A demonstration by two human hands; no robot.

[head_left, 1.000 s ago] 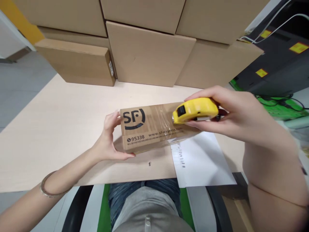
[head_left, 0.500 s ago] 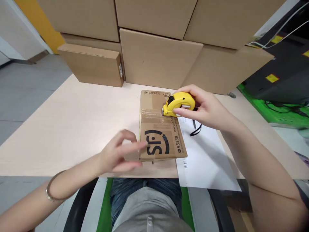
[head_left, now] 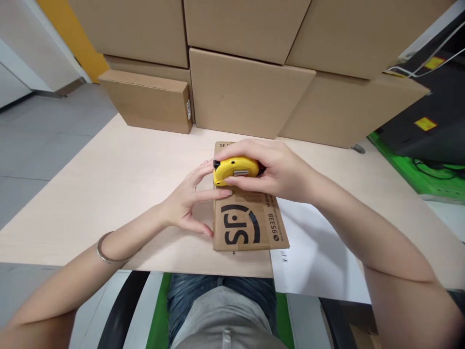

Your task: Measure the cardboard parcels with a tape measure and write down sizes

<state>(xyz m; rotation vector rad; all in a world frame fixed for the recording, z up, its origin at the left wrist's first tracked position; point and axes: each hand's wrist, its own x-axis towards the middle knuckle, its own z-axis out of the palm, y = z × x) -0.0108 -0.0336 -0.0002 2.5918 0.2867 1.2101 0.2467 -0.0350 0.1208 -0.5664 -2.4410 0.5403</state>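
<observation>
A small cardboard box (head_left: 240,225) with black SF printing lies on the table in front of me. My right hand (head_left: 265,169) is closed around a yellow tape measure (head_left: 234,169), held over the box's upper left part with its front end at the left edge. My left hand (head_left: 196,198) is at that same edge, fingers spread. One fingertip reaches over the box top just below the tape measure, the thumb is by the left side, and other fingers are near the tape's front end. Whether any blade is pulled out is hidden.
Large cardboard boxes (head_left: 250,92) form a wall along the back of the table (head_left: 145,165). A flatter carton (head_left: 145,104) stands at back left. White paper (head_left: 319,252) lies partly under the box and overhangs the front edge. Dark equipment (head_left: 432,116) sits at right.
My right hand has moved left with the tape measure to the box's left edge. My left hand has moved up along that edge, close to the tape measure. The view has shifted slightly.
</observation>
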